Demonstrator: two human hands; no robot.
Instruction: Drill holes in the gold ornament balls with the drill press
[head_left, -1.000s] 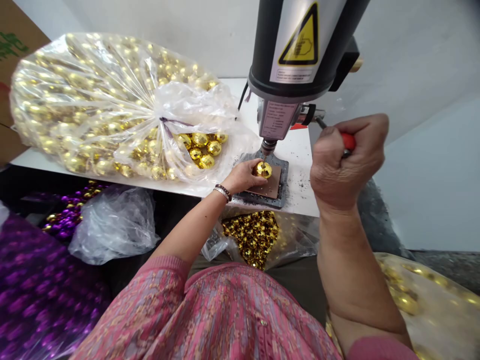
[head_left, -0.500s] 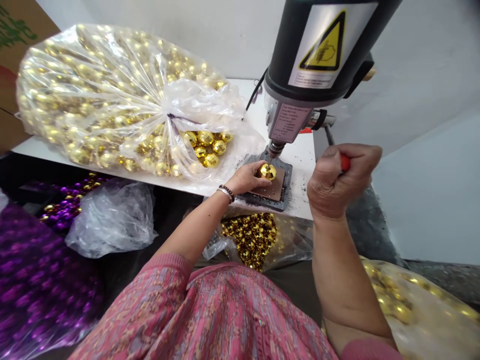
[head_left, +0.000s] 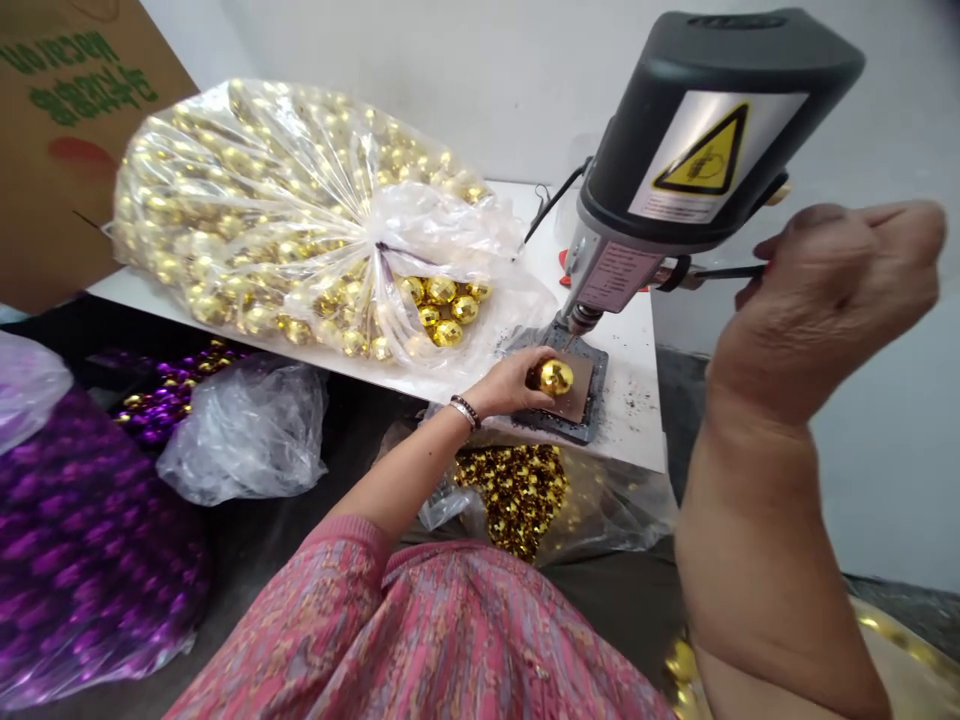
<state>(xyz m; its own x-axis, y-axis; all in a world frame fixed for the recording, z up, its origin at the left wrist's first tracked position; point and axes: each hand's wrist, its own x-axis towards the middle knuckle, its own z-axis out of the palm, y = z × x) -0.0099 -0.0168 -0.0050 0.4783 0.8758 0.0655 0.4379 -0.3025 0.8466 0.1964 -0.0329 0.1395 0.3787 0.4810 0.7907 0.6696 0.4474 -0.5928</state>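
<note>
My left hand (head_left: 514,384) pinches a shiny gold faceted ball (head_left: 557,377) between thumb and fingers. The ball rests on a brown pad (head_left: 577,402) over the dark base plate (head_left: 598,398) of a small bench drill press (head_left: 637,225). Above the ball, the thin drill bit (head_left: 571,340) is clear of it. My right hand (head_left: 814,300) is closed around the end of the feed lever (head_left: 724,273), hiding the knob.
A clear bag of gold balls (head_left: 247,220) lies on the white table (head_left: 630,400), its mouth open toward the drill. Dark shavings dot the tabletop. Below are an open bag of gold balls (head_left: 517,495) and purple balls (head_left: 90,560). A cardboard box (head_left: 75,180) stands left.
My right hand has swung the lever up and to the right. The bit has lifted off the ball, which my left hand still holds. The view has shifted, too.
</note>
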